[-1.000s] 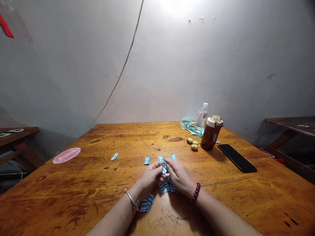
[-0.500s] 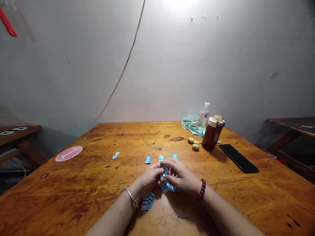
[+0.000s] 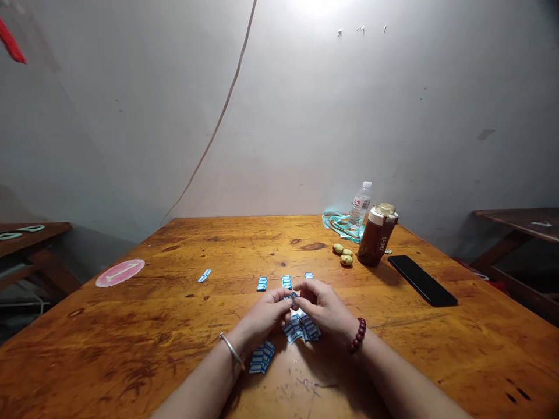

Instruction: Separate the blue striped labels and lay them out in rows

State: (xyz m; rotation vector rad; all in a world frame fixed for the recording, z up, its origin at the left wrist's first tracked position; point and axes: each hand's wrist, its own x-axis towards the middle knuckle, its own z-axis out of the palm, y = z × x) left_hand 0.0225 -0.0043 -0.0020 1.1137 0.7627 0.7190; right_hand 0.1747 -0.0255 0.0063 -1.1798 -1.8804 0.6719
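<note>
My left hand (image 3: 267, 313) and my right hand (image 3: 324, 305) meet over the near middle of the table. Between their fingertips they pinch a small blue-and-white striped slip (image 3: 292, 298), partly covered by the fingers. Just below the hands lies a loose pile of similar slips (image 3: 301, 327). Another overlapping bunch of slips (image 3: 262, 357) rests beside my left wrist. Beyond the fingers, three small striped pieces stand in a row: a left piece (image 3: 261, 284), a middle piece (image 3: 286, 282) and a right piece (image 3: 308, 275).
Farther left, a single striped slip (image 3: 204, 276) and a pink round sign (image 3: 120, 273) lie on the wooden table (image 3: 174, 326). To the right are yellowish fruits (image 3: 346, 261), a brown sport bottle (image 3: 373, 241), a clear water bottle (image 3: 360, 206), teal ribbon (image 3: 334, 220) and a black phone (image 3: 421, 280).
My fingers have closed in around the slip, which now shows less. The hands have lifted slightly off the pile, so more of it shows below them.
</note>
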